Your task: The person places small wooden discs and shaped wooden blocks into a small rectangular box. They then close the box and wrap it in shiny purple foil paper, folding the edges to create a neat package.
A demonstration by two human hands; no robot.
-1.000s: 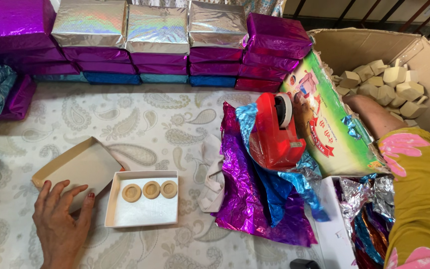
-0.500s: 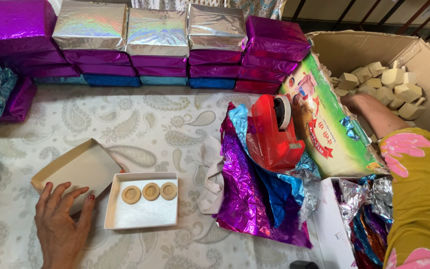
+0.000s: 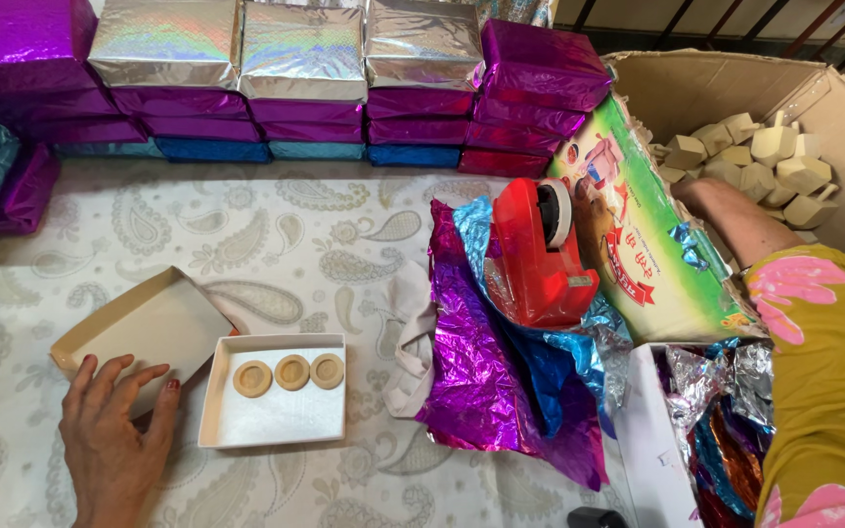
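Cardboard lid point(image 3: 144, 328) under our open left hand point(image 3: 110, 440) lies off the box point(image 3: 276, 416) holding three discs point(image 3: 291, 373); right hand's grip is hidden.

The table point(image 3: 276, 235) wore a cream cloth with grey paisley. The open box point(image 3: 276, 416) was white, its three discs point(image 3: 291, 373) tan. The tape dispenser point(image 3: 538, 256) was red, the foil sheets point(image 3: 486, 372) magenta and blue, the stacked boxes point(image 3: 305, 88) silver, purple and teal.
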